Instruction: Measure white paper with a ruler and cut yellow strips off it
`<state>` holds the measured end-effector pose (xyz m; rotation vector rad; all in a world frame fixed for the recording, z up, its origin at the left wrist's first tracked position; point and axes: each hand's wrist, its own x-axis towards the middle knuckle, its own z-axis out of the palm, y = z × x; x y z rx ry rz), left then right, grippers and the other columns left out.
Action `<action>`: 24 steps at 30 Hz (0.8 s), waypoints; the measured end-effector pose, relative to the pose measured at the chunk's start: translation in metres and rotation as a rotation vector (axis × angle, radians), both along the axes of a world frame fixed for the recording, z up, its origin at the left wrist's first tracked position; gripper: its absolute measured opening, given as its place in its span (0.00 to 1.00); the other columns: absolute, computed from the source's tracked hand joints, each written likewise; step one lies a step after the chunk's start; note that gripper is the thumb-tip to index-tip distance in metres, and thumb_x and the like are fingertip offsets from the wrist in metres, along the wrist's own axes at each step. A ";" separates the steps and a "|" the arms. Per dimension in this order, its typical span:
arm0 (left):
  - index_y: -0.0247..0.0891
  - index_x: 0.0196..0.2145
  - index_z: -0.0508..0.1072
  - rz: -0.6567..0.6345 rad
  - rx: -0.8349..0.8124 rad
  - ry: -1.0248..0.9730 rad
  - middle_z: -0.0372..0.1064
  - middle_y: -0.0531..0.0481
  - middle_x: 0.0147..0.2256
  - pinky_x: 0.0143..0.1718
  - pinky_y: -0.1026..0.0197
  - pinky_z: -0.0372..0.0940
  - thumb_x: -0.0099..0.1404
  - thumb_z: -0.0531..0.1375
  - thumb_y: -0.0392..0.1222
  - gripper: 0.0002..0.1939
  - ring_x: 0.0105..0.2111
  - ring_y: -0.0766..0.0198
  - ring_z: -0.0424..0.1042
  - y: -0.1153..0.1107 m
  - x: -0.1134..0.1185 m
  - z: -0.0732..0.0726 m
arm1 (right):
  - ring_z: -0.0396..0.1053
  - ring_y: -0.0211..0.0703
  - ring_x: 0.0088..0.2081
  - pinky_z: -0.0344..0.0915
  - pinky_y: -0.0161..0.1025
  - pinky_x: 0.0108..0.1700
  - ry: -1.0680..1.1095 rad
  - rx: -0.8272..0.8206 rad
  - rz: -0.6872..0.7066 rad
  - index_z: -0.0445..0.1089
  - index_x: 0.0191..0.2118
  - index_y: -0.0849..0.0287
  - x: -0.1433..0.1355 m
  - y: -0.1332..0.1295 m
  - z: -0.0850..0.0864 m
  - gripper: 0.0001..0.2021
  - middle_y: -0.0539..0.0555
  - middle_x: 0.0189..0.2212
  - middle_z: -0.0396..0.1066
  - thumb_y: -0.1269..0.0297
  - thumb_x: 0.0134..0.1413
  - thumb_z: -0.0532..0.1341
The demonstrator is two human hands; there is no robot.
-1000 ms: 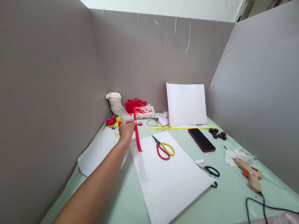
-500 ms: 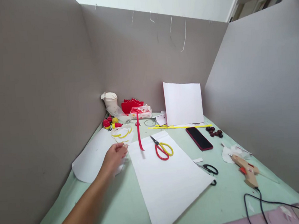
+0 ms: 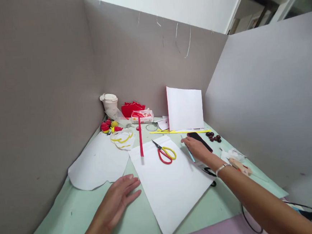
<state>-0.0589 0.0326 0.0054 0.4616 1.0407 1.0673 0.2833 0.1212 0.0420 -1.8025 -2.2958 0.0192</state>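
Note:
My right hand (image 3: 194, 146) pinches a slim light-blue pen (image 3: 191, 155), held above the right edge of a white sheet of paper (image 3: 173, 195). My left hand (image 3: 121, 197) is open, its fingers apart, over the table beside that sheet's left edge, and it holds nothing. On the sheet lie scissors (image 3: 164, 155) with one red and one yellow handle. A red strip (image 3: 141, 139) reaches over the sheet's far edge. Black-handled scissors (image 3: 209, 171) are partly hidden by the sheet and my right forearm.
A phone (image 3: 201, 141) and dark round beads (image 3: 213, 137) are at the right, near a glue gun (image 3: 239, 166). A cut paper piece (image 3: 95, 165), yellow-marked rings (image 3: 122, 137) and a white cup (image 3: 109, 102) stand left. Grey panels (image 3: 146, 60) enclose the table.
My right hand has come up from the near edge to the sheet's right side with the pen. My left hand has drawn back from the sheet's far left corner and opened.

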 end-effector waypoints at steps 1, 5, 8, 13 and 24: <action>0.34 0.33 0.76 0.007 -0.011 -0.008 0.76 0.37 0.44 0.49 0.47 0.74 0.56 0.69 0.35 0.08 0.52 0.45 0.74 0.000 0.000 0.000 | 0.73 0.48 0.46 0.72 0.49 0.48 -0.037 -0.026 0.002 0.70 0.51 0.60 0.004 0.010 -0.003 0.11 0.56 0.49 0.72 0.63 0.67 0.61; 0.34 0.33 0.76 0.048 -0.049 -0.032 0.76 0.35 0.43 0.49 0.47 0.75 0.57 0.68 0.34 0.06 0.51 0.45 0.75 0.001 -0.001 0.000 | 0.73 0.48 0.46 0.73 0.49 0.47 -0.127 -0.090 -0.004 0.70 0.53 0.60 0.005 0.030 -0.010 0.13 0.57 0.51 0.71 0.62 0.66 0.62; 0.33 0.34 0.76 0.057 -0.054 -0.040 0.77 0.36 0.43 0.49 0.47 0.75 0.57 0.68 0.35 0.07 0.51 0.44 0.75 0.001 0.000 -0.001 | 0.72 0.49 0.48 0.72 0.51 0.49 -0.134 -0.065 -0.021 0.68 0.55 0.59 -0.010 0.027 -0.013 0.14 0.58 0.53 0.70 0.62 0.67 0.61; 0.34 0.34 0.77 0.053 -0.020 -0.023 0.77 0.36 0.44 0.52 0.47 0.73 0.55 0.69 0.36 0.08 0.51 0.45 0.75 -0.001 0.004 -0.006 | 0.74 0.47 0.44 0.74 0.48 0.45 -0.074 -0.062 0.012 0.68 0.56 0.58 -0.052 0.004 -0.028 0.14 0.57 0.50 0.71 0.61 0.68 0.59; 0.36 0.37 0.77 0.071 -0.058 0.038 0.77 0.37 0.44 0.50 0.46 0.73 0.51 0.72 0.43 0.16 0.50 0.44 0.75 -0.036 0.008 0.002 | 0.73 0.49 0.47 0.72 0.51 0.48 0.125 -0.172 0.001 0.69 0.54 0.60 -0.082 0.010 -0.033 0.14 0.57 0.51 0.71 0.61 0.66 0.62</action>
